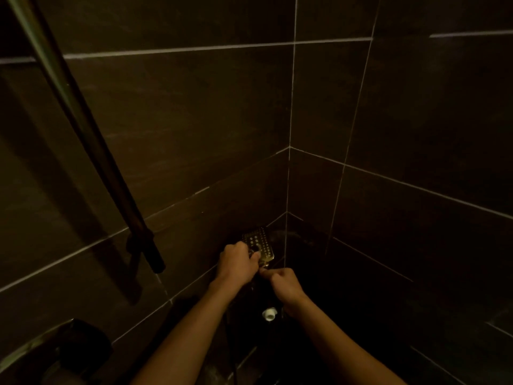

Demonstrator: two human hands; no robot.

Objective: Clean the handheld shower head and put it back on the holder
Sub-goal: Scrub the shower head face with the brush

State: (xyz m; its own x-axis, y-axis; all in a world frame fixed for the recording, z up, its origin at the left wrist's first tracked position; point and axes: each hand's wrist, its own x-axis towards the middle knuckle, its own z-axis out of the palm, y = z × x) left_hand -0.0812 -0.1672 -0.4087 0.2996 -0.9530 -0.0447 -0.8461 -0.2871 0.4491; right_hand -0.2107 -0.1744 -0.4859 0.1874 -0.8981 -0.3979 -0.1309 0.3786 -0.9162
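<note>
Shower head (257, 242) is down low in the far tiled corner (288, 190). My left hand (237, 261) grips its nozzle face, and my right hand (283, 282) is curled, pinching its neck just below.

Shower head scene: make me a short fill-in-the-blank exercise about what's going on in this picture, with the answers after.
1. The shower head is held near the ____ where two tiled walls meet.
2. Of the left hand and the right hand, the one nearer its nozzle face is the ____.
3. In the picture, the small white round part appears ____ both hands.
Missing words: corner; left; below.
</note>
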